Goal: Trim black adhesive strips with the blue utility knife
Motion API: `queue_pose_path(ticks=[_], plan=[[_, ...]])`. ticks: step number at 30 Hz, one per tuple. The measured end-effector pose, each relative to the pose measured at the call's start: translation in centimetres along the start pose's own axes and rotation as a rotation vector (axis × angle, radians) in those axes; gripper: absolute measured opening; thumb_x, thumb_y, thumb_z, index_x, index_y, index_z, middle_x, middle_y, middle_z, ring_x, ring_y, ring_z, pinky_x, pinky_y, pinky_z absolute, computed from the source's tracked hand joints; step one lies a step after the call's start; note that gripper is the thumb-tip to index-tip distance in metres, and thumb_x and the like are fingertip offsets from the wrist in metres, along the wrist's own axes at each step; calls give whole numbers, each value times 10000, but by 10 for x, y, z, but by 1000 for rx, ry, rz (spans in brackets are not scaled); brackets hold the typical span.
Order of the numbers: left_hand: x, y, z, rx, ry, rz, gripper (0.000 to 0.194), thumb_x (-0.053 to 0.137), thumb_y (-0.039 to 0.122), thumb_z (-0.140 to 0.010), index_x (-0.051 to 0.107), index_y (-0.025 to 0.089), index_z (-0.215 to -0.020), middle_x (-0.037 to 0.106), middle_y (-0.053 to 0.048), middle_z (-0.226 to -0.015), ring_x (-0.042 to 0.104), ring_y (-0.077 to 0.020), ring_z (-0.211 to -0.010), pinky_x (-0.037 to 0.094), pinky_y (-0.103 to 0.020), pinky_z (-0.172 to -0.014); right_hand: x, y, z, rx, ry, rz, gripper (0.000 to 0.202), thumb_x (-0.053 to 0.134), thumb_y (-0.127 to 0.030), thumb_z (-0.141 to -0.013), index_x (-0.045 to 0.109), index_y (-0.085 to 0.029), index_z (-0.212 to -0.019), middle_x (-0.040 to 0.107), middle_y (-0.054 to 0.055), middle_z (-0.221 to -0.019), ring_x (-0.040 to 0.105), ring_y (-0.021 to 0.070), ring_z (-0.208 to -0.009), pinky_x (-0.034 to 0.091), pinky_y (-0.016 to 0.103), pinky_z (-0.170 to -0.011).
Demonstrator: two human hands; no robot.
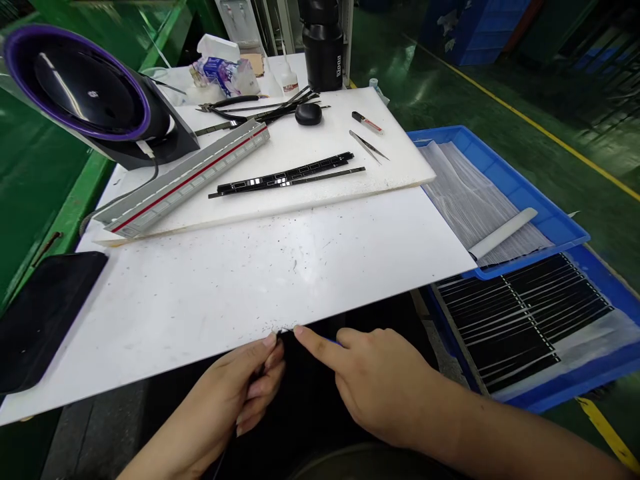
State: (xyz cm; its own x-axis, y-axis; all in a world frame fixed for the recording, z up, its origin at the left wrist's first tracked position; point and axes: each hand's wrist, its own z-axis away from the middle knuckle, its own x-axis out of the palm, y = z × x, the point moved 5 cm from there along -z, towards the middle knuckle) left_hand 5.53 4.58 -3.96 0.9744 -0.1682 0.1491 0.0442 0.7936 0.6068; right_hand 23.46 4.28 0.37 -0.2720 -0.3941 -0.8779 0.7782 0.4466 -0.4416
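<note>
At the front edge of the white table [210,287], my left hand [245,383] pinches a thin dark strip [280,335] between thumb and fingers. My right hand [380,380] is just to the right, its index finger stretched out with the tip by the strip's end. The other right fingers are curled, and what they hold, if anything, is hidden; a bit of blue shows beside the index finger. Small dark scraps lie on the tabletop near both hands. Beyond, several black strips [290,175] rest on a white foam board [395,150].
A grey ruler-like bar [190,180], tweezers [367,145], a small knife [367,123], black case [309,114] and pliers [230,103] lie on the foam. A purple-rimmed device [80,87] and dark pad [47,320] stand left; blue trays [575,237] sit right, a black bottle [323,53] behind.
</note>
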Motion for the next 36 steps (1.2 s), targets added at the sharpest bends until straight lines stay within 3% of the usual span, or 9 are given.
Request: queue_pose_path(ticks=[13, 22, 27, 36], plan=[[-4, 3, 1, -24, -3, -92, 452, 581, 644, -821, 502, 216, -702, 347, 88, -527, 196, -72, -410, 204, -194, -369, -9, 14, -11, -142, -73, -32, 664, 427, -189, -923, 276, -358, -1547, 652, -13, -823, 563, 176, -599, 274, 317, -527], [-6, 0, 0, -45, 20, -94, 481, 591, 667, -803, 507, 212, -673, 358, 80, -512, 212, -72, -403, 213, -197, -365, -12, 14, -14, -150, -117, -40, 661, 460, -190, -923, 284, -351, -1539, 655, -10, -805, 558, 167, -578, 219, 306, -488], [-7, 0, 0, -39, -4, -80, 496, 583, 678, -804, 486, 214, -656, 359, 80, -503, 197, -68, -397, 205, -199, -361, -6, 14, -11, -121, -69, 73, 679, 511, -278, -943, 224, -381, -1550, 638, -8, -820, 515, 171, -511, 136, 321, -468], [-6, -3, 0, -85, 0, -45, 465, 608, 640, -802, 486, 215, -661, 359, 79, -517, 193, -68, -405, 181, -201, -366, -5, 15, -9, -92, -96, -60, 661, 428, -186, -938, 258, -337, -1559, 668, -9, -835, 561, 169, -576, 241, 325, -503]])
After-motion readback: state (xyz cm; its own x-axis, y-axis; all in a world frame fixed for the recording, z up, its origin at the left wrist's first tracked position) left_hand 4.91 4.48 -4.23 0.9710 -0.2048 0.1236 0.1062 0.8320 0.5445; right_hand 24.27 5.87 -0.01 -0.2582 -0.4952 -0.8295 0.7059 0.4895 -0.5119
